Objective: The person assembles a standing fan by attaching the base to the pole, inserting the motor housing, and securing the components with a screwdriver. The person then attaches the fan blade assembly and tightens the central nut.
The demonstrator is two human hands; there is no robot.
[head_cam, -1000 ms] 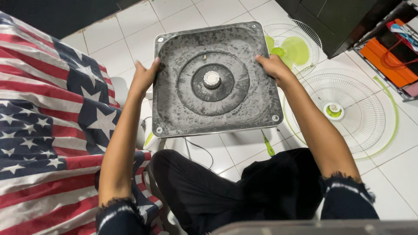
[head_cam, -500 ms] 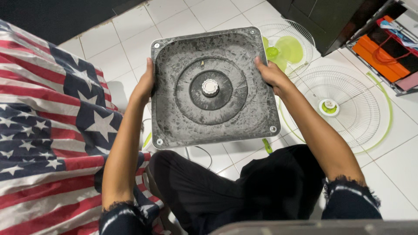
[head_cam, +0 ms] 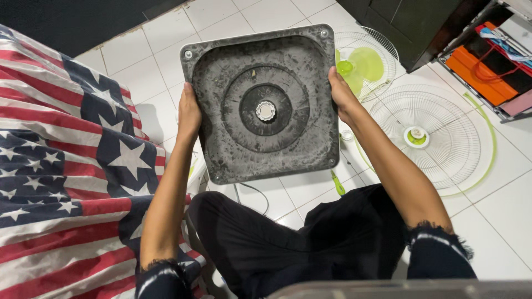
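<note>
A square, dark grey fan base (head_cam: 260,102) fills the middle of the view, held up above the person's lap with its underside facing the camera. The surface is scuffed and streaked with pale dust, with raised rings moulded around the centre and a small white ribbed knob (head_cam: 266,111) at the middle. A round screw spot sits in each corner. The left hand (head_cam: 189,113) grips the left edge, fingers curled behind the plate and thumb lying along the rim. The right hand (head_cam: 339,88) clamps the right edge in the same way, fingers wrapped over the rim, so both hands are closed on the base and carry it clear of the white tiled floor (head_cam: 166,50). Behind the right edge lies a white wire fan guard (head_cam: 382,61) with a lime green fan blade (head_cam: 363,63) resting in it. A second white wire guard (head_cam: 426,138) with a green centre cap lies on the floor to the right. A star-and-stripe patterned cloth (head_cam: 66,144) covers the left side.
</note>
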